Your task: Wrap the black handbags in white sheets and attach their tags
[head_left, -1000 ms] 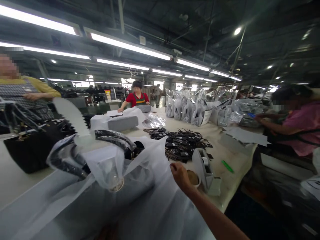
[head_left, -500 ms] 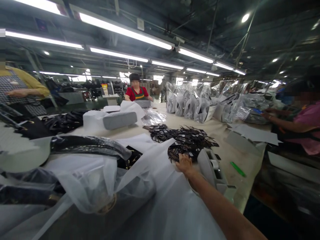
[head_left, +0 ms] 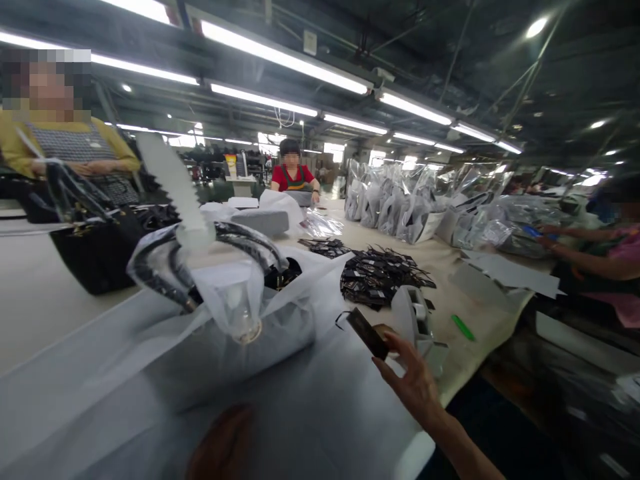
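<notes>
My right hand [head_left: 415, 380] grips a dark hang tag [head_left: 367, 333] by one end, between thumb and fingers. A thin black string loop sticks out from the tag's far end. My left hand [head_left: 223, 443] is a dark blur at the bottom edge, over white tissue paper [head_left: 340, 420]; its fingers cannot be made out. In front of me lies a handbag under the tissue, its dark handles [head_left: 250, 239] sleeved in clear plastic. Beyond the right hand spreads a heap of black tags with strings [head_left: 383, 273]. A grey tape dispenser [head_left: 407, 313] stands beside that heap.
A green tool [head_left: 463, 327] lies right of the dispenser. Several plastic-covered bags [head_left: 390, 207] stand farther back. A person in yellow [head_left: 113, 150] at left is by a black handbag [head_left: 95, 257]. Other people are across the table [head_left: 295, 175] and at right [head_left: 600, 257].
My right hand has come back from the tag heap with a tag in it. My left hand has appeared at the bottom. The view has turned left, and the person in yellow shows more fully.
</notes>
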`<state>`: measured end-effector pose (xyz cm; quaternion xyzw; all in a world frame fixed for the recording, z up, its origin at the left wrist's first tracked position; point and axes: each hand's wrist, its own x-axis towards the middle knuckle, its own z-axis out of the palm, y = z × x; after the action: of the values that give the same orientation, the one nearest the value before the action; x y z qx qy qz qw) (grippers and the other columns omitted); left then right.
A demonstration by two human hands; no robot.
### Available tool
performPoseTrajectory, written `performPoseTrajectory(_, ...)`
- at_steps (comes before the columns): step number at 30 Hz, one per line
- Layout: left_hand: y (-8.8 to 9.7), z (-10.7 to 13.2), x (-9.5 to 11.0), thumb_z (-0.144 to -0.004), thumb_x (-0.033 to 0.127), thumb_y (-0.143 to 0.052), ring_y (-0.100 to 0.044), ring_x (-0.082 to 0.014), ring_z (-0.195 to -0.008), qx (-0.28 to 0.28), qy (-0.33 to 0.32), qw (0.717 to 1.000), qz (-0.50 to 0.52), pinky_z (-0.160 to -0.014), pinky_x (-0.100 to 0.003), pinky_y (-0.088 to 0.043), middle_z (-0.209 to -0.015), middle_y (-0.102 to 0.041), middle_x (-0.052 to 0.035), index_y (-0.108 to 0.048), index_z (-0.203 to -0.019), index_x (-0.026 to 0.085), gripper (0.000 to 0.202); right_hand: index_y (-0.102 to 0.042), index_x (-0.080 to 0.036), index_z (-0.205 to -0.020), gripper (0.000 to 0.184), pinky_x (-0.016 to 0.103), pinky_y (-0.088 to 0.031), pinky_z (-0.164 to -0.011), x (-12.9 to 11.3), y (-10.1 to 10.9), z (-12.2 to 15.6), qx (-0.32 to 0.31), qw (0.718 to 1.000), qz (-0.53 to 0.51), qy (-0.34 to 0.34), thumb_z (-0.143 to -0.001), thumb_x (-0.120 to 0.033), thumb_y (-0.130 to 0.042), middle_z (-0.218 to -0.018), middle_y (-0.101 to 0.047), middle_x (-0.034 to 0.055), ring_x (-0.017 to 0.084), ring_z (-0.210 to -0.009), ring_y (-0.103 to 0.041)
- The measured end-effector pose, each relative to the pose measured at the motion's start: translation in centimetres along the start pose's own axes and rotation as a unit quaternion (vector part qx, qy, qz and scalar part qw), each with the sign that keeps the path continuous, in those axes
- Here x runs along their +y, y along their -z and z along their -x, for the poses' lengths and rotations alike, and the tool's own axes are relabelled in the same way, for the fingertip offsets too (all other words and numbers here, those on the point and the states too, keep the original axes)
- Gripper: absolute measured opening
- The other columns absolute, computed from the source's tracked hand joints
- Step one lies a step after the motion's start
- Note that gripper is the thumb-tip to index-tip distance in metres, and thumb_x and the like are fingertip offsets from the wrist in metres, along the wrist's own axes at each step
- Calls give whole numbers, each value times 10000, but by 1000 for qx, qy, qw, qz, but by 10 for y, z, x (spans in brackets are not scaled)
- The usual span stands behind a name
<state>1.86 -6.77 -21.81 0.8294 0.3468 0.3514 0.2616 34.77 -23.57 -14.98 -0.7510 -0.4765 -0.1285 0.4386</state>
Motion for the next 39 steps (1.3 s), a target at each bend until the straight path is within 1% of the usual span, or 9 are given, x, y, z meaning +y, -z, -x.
performPoseTrajectory(2, 1, -7, 30, -801, 487, -533, -677, -211, -884, -100, 123, 973, 165, -800, -310, -553, -947, -728, -53, -721, -932, 208, 361, -562, -191, -1148, 419, 370, -540, -809, -22, 9, 28, -14, 999, -6, 45, -796, -409, -625, -977, -673, 90, 221, -889, -648)
performPoseTrajectory(4, -2, -11, 51, -771, 511, -576, -671, -222, -876, -166, 204, 902, 343, -804, -343, -542, -942, -722, -88, -705, -996, 169, 430, -549, -198, -1171, 420, 368, -553, -781, -45, 12, 50, -43, 995, -7, 90, -800, -373, -641, -968, -671, 92, 227, -890, -649)
performPoseTrajectory(6, -7, -12, 61, -706, 487, -659, -665, -227, -878, -208, 235, 814, 490, -804, -353, -527, -948, -714, -117, -696, -1023, 141, 470, -539, -206, -1187, 414, 359, -560, -749, -65, 9, 65, -73, 988, -12, 136, -805, -326, -646, -977, -666, 95, 229, -892, -647)
performPoseTrajectory(9, -11, -8, 58, -638, 373, -736, -656, -215, -877, -223, 248, 725, 603, -830, -348, -495, -953, -708, -126, -704, -999, 122, 441, -525, -206, -1211, 427, 360, -554, -720, -89, 0, 81, -96, 976, -14, 193, -808, -290, -640, -976, -667, 98, 230, -880, -642)
performPoseTrajectory(13, -6, 0, 52, -587, 194, -700, -653, -186, -809, -215, 261, 672, 659, -786, -311, -483, -879, -717, -93, -719, -956, 122, 377, -514, -214, -1237, 440, 378, -535, -701, -107, -11, 92, -115, 961, -3, 253, -812, -256, -620, -950, -676, 88, 232, -841, -647)
performPoseTrajectory(21, 2, -2, 45, -548, 142, -642, -629, -152, -687, -173, 258, 684, 660, -609, -235, -451, -789, -711, -75, -723, -805, 107, 272, -507, -216, -1255, 486, 391, -529, -736, -92, -14, 114, -138, 960, 16, 243, -798, -279, -657, -986, -677, 102, 257, -886, -648)
performPoseTrajectory(25, 1, -2, 40, -557, 162, -655, -613, -138, -609, -168, 249, 689, 660, -542, -220, -422, -769, -710, -89, -716, -779, 95, 240, -537, -207, -1210, 409, 403, -507, -740, -79, -21, 125, -111, 969, 14, 220, -826, -315, -629, -976, -681, 105, 262, -874, -647)
performPoseTrajectory(30, -1, -2, 39, -560, 171, -669, -609, -141, -593, -157, 251, 687, 664, -534, -231, -423, -760, -708, -99, -720, -770, 88, 231, -589, -177, -1123, 323, 386, -474, -736, -69, -29, 133, -60, 975, -3, 215, -852, -353, -599, -931, -688, 99, 243, -819, -644)
performPoseTrajectory(39, 1, -5, 44, -601, 238, -717, -597, -132, -567, -158, 264, 693, 652, -546, -241, -424, -738, -700, -96, -693, -716, 94, 186, -617, -186, -1081, 317, 379, -463, -724, -63, -26, 144, -54, 982, -16, 179, -854, -404, -587, -913, -687, 90, 241, -799, -640)
